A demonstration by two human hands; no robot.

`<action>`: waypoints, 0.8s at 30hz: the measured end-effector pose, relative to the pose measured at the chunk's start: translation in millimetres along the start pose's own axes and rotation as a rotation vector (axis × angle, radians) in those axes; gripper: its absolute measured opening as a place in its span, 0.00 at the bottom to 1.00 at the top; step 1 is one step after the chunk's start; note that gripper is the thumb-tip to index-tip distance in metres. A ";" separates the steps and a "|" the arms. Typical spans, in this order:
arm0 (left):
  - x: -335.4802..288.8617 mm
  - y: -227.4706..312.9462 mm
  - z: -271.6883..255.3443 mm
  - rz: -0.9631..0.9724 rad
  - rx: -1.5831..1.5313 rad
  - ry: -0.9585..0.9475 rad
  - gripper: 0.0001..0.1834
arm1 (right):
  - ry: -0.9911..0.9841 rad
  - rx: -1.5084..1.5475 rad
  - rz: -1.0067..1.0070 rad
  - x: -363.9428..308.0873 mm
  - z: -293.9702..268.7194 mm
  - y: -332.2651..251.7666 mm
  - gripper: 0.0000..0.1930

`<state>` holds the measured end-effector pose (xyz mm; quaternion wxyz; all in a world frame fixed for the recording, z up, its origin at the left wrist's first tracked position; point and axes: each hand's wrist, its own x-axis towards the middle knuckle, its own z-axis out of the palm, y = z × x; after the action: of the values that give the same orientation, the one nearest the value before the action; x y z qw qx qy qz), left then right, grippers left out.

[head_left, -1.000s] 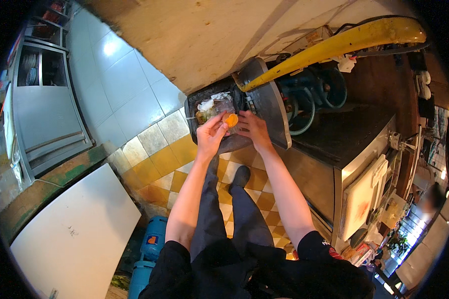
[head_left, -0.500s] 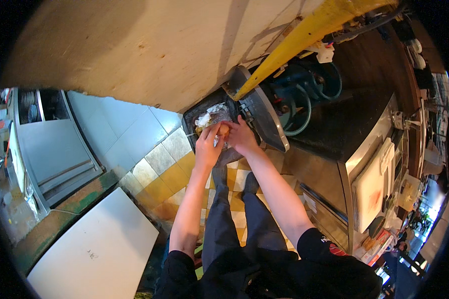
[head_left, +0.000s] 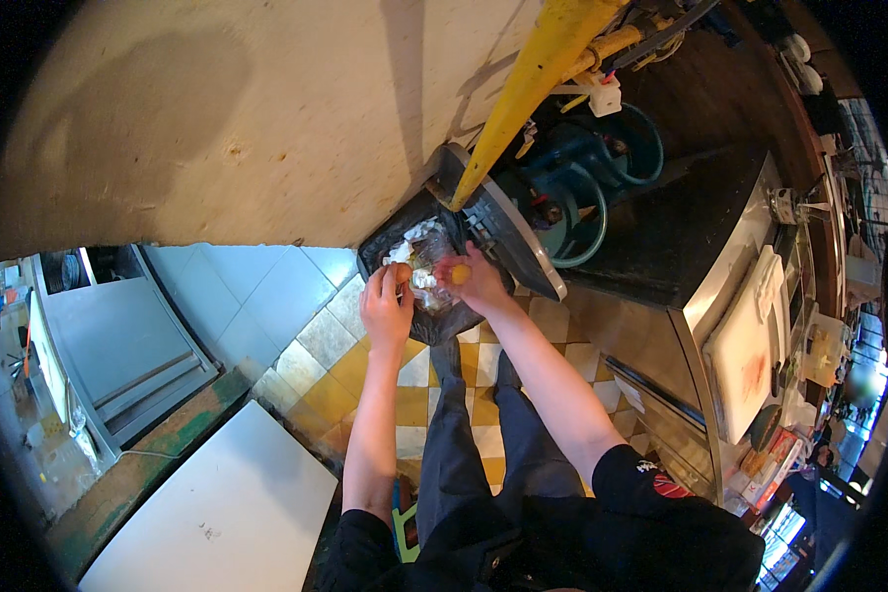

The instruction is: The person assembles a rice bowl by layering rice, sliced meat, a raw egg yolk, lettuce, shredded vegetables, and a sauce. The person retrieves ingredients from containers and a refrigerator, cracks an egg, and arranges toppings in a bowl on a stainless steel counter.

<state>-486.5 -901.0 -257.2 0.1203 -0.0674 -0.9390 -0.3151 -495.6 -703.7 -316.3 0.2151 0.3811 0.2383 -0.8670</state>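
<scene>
Over an open trash bin (head_left: 449, 324) lined with a black bag, my two hands are held a little apart. My left hand (head_left: 387, 314) has its fingers closed round a brown eggshell (head_left: 403, 271). In the cupped fingers of my right hand (head_left: 483, 286) rests a round yellow egg yolk (head_left: 460, 273). White crumpled waste (head_left: 422, 235) and clear plastic lie inside the bin below them. The bin's grey lid (head_left: 519, 235) stands raised just right of my right hand.
A yellow pipe (head_left: 523, 94) slants down close to the lid. Blue-green gas cylinders (head_left: 574, 212) stand to the right, by a steel counter with a white cutting board (head_left: 740, 355). A white panel (head_left: 212, 503) is at lower left, and a beige wall (head_left: 266, 128) rises ahead.
My hands were together around the egg and have parted. The shell is now in my left hand and the yolk shows in my right. The view has shifted slightly.
</scene>
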 end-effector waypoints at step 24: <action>-5.4 -57.4 105.0 0.182 0.398 -0.528 0.09 | -0.090 -0.059 0.155 -19.2 -12.1 -18.0 0.38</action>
<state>-512.3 -883.0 -372.8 -0.0887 -0.2052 -0.9709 -0.0854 -487.0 -678.8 -304.4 0.3032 0.3524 0.2233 -0.8567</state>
